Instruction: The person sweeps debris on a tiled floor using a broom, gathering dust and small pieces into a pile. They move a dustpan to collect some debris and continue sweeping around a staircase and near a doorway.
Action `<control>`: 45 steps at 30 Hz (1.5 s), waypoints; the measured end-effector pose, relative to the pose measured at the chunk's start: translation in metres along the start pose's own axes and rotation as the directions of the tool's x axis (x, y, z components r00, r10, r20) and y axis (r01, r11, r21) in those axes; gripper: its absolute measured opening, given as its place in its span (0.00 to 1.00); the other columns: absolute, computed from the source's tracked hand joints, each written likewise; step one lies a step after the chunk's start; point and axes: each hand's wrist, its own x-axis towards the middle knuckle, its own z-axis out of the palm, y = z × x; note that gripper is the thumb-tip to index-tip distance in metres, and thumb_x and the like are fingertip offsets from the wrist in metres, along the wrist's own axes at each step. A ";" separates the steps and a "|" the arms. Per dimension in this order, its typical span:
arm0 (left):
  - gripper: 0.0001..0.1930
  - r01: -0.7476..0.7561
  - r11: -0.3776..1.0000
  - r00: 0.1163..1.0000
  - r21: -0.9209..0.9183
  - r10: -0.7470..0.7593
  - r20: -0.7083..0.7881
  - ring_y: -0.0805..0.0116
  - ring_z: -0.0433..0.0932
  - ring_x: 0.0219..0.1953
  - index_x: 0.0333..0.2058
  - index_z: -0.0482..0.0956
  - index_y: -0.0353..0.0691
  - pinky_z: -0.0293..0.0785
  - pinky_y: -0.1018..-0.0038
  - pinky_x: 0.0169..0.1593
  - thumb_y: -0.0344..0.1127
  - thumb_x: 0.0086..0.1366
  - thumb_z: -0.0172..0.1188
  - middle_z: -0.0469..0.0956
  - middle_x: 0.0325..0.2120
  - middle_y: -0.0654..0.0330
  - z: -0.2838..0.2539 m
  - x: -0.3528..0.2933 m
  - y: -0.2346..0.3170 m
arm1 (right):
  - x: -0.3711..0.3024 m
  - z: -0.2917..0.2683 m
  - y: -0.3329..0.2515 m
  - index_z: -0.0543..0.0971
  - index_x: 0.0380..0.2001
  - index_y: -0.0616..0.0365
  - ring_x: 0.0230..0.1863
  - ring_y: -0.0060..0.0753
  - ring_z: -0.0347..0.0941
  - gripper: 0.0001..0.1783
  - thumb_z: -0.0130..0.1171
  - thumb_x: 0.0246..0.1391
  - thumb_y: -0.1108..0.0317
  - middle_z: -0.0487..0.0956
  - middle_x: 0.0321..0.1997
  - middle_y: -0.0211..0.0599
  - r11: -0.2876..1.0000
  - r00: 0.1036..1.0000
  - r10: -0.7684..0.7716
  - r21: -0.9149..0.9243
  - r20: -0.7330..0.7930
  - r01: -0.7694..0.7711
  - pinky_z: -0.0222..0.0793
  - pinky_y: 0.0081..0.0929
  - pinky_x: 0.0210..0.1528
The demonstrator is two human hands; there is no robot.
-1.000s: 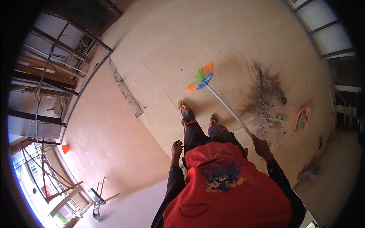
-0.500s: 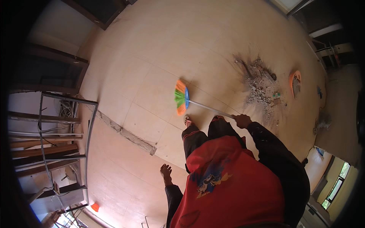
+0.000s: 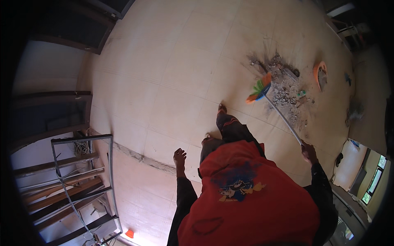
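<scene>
The beige tiled floor (image 3: 176, 69) carries a spread heap of grey, broken rubble (image 3: 289, 92) to the person's right. A long broom with a pale, slim handle and a fan-shaped head of orange and green bristles on a blue base (image 3: 282, 117) slants across the heap's near-left edge. Its head lies ahead and left of the grip, well apart from it. Beyond the heap rests a shallow orange container (image 3: 317, 77). The right hand (image 3: 308, 153) is closed around the handle's near end; the left hand (image 3: 179, 157) hangs free, fingers loosely curled.
</scene>
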 end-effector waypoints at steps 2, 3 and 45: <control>0.15 0.087 0.987 0.993 0.135 -0.097 0.071 0.70 0.71 0.28 0.39 0.64 0.39 0.66 0.76 0.27 0.39 0.55 0.46 0.71 0.30 0.57 0.029 0.008 0.026 | 0.005 0.002 -0.012 0.64 0.44 0.51 0.17 0.44 0.67 0.19 0.43 0.45 0.68 0.69 0.16 0.48 0.993 0.993 -0.112 0.028 -0.024 0.113 0.62 0.37 0.20; 0.15 0.072 0.980 0.993 0.186 -0.088 0.079 0.71 0.71 0.27 0.39 0.65 0.39 0.66 0.77 0.26 0.39 0.54 0.46 0.71 0.29 0.57 0.038 0.015 0.033 | 0.013 -0.002 -0.036 0.62 0.45 0.50 0.17 0.44 0.67 0.21 0.43 0.43 0.68 0.69 0.15 0.47 0.990 0.992 -0.124 0.063 -0.006 0.124 0.61 0.37 0.20; 0.16 -0.183 0.827 0.919 0.532 -0.048 0.390 0.67 0.71 0.30 0.39 0.64 0.41 0.66 0.71 0.32 0.42 0.54 0.46 0.70 0.32 0.57 0.294 0.276 0.455 | 0.431 -0.143 -0.277 0.60 0.45 0.50 0.21 0.50 0.68 0.20 0.40 0.45 0.67 0.71 0.20 0.48 0.794 0.982 -0.086 0.583 -0.169 0.170 0.62 0.43 0.22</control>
